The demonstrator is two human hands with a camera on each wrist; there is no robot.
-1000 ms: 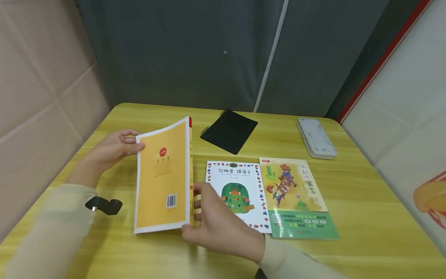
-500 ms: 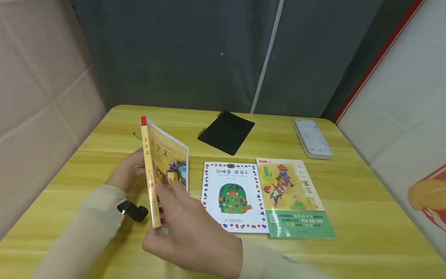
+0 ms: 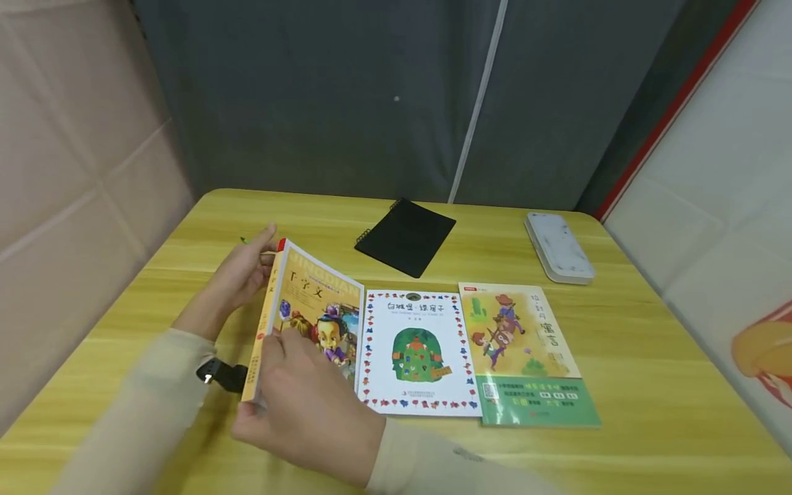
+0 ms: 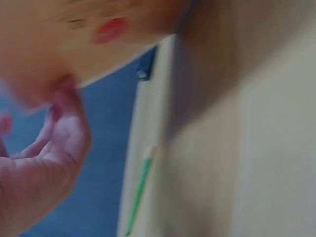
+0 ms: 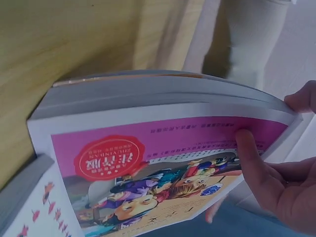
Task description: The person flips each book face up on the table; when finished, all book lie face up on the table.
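Item: yellow paperback, front cover up, tilted with its spine edge raised and its free edge down against the white book, which lies flat on the yellow table and serves here as landmark. The right hand, left of and nearer than the white book, grasps the paperback's near end, fingers spread on the cover and thumb under the spine, apparently steadying the tilt. The left hand, farther left, pinches the far spine corner from behind, propping that side up. Right of the white book, touching it: a green-and-cream book, also flat. Beyond the white book: a black spiral notebook, set askew. Beyond and to the right: a white oblong case. A green pencil tip shows just past the left hand.
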